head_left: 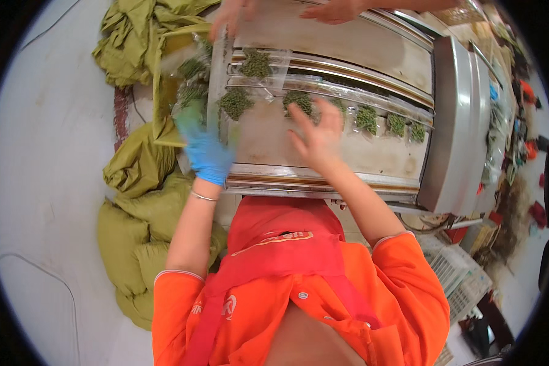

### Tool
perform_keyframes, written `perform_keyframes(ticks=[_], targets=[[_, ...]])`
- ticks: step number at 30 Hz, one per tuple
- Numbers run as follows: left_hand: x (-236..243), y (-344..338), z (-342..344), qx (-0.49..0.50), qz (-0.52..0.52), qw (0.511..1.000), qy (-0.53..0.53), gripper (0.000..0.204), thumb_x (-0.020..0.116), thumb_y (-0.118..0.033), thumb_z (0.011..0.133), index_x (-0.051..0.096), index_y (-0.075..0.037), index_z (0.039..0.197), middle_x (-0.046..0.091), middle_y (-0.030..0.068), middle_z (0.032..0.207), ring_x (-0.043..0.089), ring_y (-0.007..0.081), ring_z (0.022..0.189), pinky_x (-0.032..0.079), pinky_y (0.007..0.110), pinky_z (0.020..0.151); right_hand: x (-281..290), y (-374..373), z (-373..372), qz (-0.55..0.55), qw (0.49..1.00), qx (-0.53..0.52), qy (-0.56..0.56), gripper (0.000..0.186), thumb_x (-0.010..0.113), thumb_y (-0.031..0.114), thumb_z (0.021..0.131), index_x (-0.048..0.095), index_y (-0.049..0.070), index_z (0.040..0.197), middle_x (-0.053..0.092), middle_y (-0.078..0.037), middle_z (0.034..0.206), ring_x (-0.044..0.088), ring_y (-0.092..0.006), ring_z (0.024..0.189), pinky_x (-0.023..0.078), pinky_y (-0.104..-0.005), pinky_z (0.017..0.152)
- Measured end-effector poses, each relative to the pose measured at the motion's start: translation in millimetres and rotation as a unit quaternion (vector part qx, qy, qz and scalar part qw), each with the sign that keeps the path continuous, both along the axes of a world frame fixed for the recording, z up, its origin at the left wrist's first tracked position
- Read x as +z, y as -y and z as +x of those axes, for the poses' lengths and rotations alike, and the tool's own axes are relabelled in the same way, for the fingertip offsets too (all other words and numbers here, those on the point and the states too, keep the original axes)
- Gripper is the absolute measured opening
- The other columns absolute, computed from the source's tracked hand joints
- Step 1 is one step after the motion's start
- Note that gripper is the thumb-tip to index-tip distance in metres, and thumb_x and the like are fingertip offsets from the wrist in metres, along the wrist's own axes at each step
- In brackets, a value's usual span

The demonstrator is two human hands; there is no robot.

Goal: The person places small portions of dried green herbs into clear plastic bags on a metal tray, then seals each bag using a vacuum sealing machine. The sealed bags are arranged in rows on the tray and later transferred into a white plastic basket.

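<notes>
My left hand [206, 152], in a blue glove, is smeared by motion at the left edge of a metal packing machine, so its fingers do not read clearly. Beside it, clear bags of small green pods or peppercorn-like bits [192, 91] lie heaped in a yellow-green container [160, 79]. My bare right hand [320, 135] is over the machine bed [265, 143] with fingers spread. Its index fingertip overlaps a green-filled bag [297, 100]; whether it touches cannot be told. To the left lies another filled bag [235, 104].
More filled bags [366, 119] line the near metal bar [341, 91] to the right. One bag [256, 63] lies across the farther bar. Another person's hands [335, 11] reach over the far side. Olive sacks [125, 238] lie on the floor at left; a grey metal housing [457, 122] stands right.
</notes>
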State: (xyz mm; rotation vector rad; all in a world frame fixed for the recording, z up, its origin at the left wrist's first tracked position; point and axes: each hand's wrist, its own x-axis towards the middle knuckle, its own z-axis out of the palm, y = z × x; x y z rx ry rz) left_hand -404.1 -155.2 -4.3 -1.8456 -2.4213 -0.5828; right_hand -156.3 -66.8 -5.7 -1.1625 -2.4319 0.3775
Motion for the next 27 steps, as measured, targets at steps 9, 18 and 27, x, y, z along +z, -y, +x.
perform_keyframes(ticks=[9,18,27], targets=[[-16,-28,61,-0.157,-0.234,0.959,-0.043,0.074,0.064,-0.055,0.086,0.039,-0.038,0.153,0.025,0.0158,0.162,0.022,0.0416,0.146,0.016,0.071,0.11,-22,42,-10,-0.05,0.987,-0.136,0.069,0.069,0.074,0.04,0.082,0.05,0.032,0.146,0.034,-0.018,0.154,0.028,-0.0439,0.142,0.023,-0.0667,0.11],[19,-53,138,-0.281,-0.101,0.954,0.035,0.086,0.067,-0.054,0.084,0.039,-0.012,0.153,0.032,0.0254,0.156,0.027,0.0463,0.143,0.013,0.065,0.116,-11,-36,200,0.098,0.937,-0.326,0.081,0.078,0.07,0.059,0.082,0.042,0.036,0.152,0.028,-0.026,0.156,0.023,-0.049,0.143,0.02,-0.0677,0.111],[-17,-86,223,-0.374,-0.105,0.921,0.02,0.067,0.063,-0.048,0.087,0.046,-0.024,0.148,0.044,0.0177,0.148,0.041,0.0402,0.134,0.022,0.059,0.115,-24,-13,205,-0.002,0.971,-0.222,0.087,0.067,0.075,0.045,0.083,0.051,0.036,0.146,0.032,-0.026,0.151,0.032,-0.049,0.131,0.025,-0.0594,0.11]])
